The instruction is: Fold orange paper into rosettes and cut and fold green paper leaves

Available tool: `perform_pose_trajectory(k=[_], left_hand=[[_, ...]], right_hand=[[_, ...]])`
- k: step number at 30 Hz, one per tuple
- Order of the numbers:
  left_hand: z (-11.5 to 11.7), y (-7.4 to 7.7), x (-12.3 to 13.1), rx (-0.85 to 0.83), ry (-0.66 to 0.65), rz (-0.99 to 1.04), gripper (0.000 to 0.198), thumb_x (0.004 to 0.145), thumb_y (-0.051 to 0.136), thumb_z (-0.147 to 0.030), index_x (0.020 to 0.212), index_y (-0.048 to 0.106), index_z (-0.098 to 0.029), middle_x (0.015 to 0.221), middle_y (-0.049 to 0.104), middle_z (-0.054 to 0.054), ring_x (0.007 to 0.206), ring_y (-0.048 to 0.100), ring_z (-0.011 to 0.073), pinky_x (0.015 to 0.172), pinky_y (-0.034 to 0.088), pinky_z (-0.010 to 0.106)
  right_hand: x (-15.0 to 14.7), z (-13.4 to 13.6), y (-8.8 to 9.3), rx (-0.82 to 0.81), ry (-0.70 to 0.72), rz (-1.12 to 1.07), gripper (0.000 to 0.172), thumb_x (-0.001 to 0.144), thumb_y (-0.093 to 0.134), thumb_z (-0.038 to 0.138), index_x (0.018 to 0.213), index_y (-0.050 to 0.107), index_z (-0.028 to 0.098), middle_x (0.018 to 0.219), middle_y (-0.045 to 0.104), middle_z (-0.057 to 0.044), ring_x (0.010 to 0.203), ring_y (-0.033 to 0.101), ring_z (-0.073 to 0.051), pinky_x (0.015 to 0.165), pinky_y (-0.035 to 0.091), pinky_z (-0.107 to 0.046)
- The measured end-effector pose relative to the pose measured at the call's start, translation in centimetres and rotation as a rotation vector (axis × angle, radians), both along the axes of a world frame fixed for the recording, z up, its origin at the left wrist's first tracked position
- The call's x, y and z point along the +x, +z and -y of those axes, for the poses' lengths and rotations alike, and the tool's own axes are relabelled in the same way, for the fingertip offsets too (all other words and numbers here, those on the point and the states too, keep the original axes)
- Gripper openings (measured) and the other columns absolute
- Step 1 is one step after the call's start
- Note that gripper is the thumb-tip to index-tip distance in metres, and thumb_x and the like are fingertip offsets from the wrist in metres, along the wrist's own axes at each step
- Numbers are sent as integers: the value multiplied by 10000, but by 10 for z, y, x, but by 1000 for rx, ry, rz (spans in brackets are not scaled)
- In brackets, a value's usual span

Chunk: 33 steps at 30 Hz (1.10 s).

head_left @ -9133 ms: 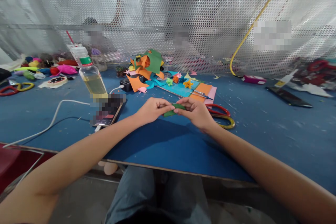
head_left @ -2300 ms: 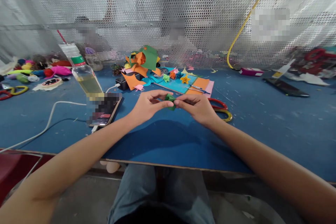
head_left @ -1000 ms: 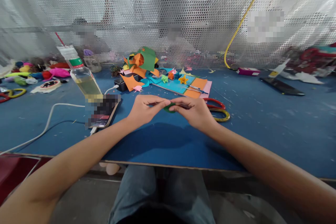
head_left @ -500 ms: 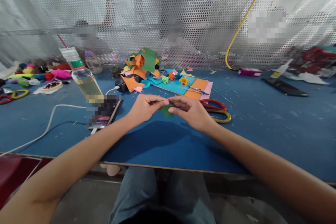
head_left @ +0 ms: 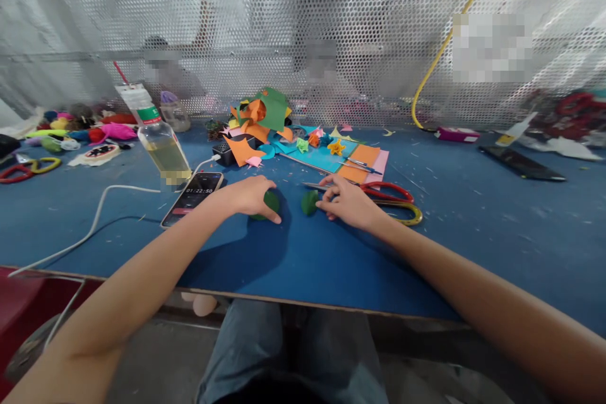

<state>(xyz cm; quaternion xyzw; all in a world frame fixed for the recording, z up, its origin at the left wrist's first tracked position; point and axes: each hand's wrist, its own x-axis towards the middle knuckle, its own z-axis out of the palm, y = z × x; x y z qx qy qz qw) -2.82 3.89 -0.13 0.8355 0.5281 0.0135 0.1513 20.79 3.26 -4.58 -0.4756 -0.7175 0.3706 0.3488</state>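
My left hand is low over the table, thumb and fingers spread apart. Beneath and beside it lies a round green paper piece, partly covered by the hand. Just left of my right hand is a small folded green paper piece, creased down its middle. The right fingertips are at its edge, apart from one another and not pinching it; whether they touch it I cannot tell. Behind and beside the right hand lies a pair of scissors with red and yellow handles, its blades partly hidden.
A phone with a white cable lies left of my left arm, near a tilted bottle. Coloured paper scraps, paper stars and paper sheets sit at the back. A dark phone lies far right.
My hands have moved apart from their joint hold on the green paper. The folded piece is now on the table by the right hand; the left hand has opened over the round piece.
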Motion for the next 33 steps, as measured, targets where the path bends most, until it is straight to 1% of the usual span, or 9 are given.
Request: perform_pose_trajectory(k=[3,7,12,15,19,24,26,30,33], left_hand=[[-1,4,-5,-42,12,-82,865,495,728,-558,1224,525,-139,1237,544,188,1089,521,362,850,415,392],[-4,8,-6,-85,41,-128,770,506,737,-502,1168,559,-152,1137,606,159,969,582,319,751,445,348],[-13,10,-16,-78,102,-156,751,472,741,-522,1119,580,-176,1138,604,153,987,568,324,748,434,341],[-16,12,-22,-110,142,-166,739,475,733,-530,1100,590,-164,1026,648,143,841,615,289,661,442,319],[-18,13,-28,-147,138,-149,569,490,729,-510,939,661,-167,882,684,99,744,623,249,612,435,289],[-25,12,-35,-73,182,-129,740,445,757,-487,1095,602,-170,1126,618,155,933,587,303,708,439,322],[-26,13,-38,-46,206,-120,768,443,765,-458,1124,587,-150,1135,608,178,943,582,322,718,436,337],[-23,18,-39,-1,213,-71,613,472,760,-415,997,646,-120,1018,646,177,871,597,330,680,428,343],[-19,22,-35,23,166,10,393,587,683,-463,805,679,-136,802,665,118,726,606,277,608,412,318]], right_hand=[[2,0,-3,134,-36,147,336,658,644,187,950,478,204,572,518,73,482,513,-122,469,371,-242],[2,2,-2,263,-58,244,289,727,586,252,994,486,202,591,498,62,538,498,-135,533,353,-257],[0,4,2,332,-72,279,242,777,531,287,999,504,195,673,545,23,559,505,-144,553,382,-272],[-1,5,2,356,-80,279,214,791,510,274,989,516,194,710,584,2,569,523,-149,550,396,-274],[-1,6,3,381,-84,276,198,797,505,269,976,533,190,727,610,-12,580,541,-153,559,415,-278],[-2,6,3,395,-85,282,206,796,510,274,979,547,184,732,611,-14,583,542,-152,558,419,-277],[-2,6,3,400,-82,284,203,796,511,274,974,552,185,727,612,-14,584,543,-153,558,419,-277],[-2,7,3,410,-76,281,194,795,512,273,961,564,187,711,614,-11,573,540,-150,554,418,-276],[-2,7,3,420,-66,267,184,800,509,273,952,570,187,704,609,-9,570,538,-146,555,424,-275]])
